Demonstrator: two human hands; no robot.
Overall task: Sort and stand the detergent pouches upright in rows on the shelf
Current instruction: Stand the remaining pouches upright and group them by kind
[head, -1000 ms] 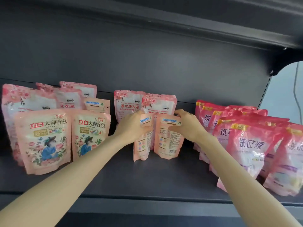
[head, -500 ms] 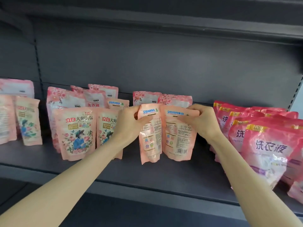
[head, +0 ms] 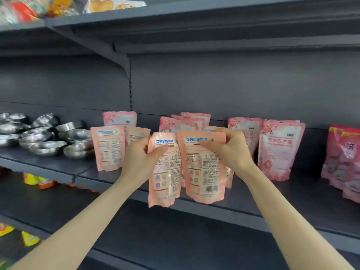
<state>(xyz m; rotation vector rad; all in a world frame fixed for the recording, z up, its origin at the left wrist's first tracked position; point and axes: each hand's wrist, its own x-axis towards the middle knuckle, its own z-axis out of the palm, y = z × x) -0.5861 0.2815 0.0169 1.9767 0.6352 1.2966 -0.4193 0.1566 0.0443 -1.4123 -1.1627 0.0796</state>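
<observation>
The left pouch (head: pixel 165 176), pinched at its top by the left hand (head: pixel 140 158), carries a blue header reading 立白科技集团. The right pouch (head: pixel 204 172), gripped by the right hand (head: pixel 228 151), bears the same header, its end partly under the fingers. Near its bottom is a barcode with digits too small to read. The fine print on both is blurred. Just behind the left hand, a peach pouch (head: pixel 137 135) shows 立白 in red. Right of the right hand, a pale pink pouch (head: pixel 278 151) reads 香水洗衣液. Farther right, a deep pink pouch (head: pixel 348 156) shows 洗.
</observation>
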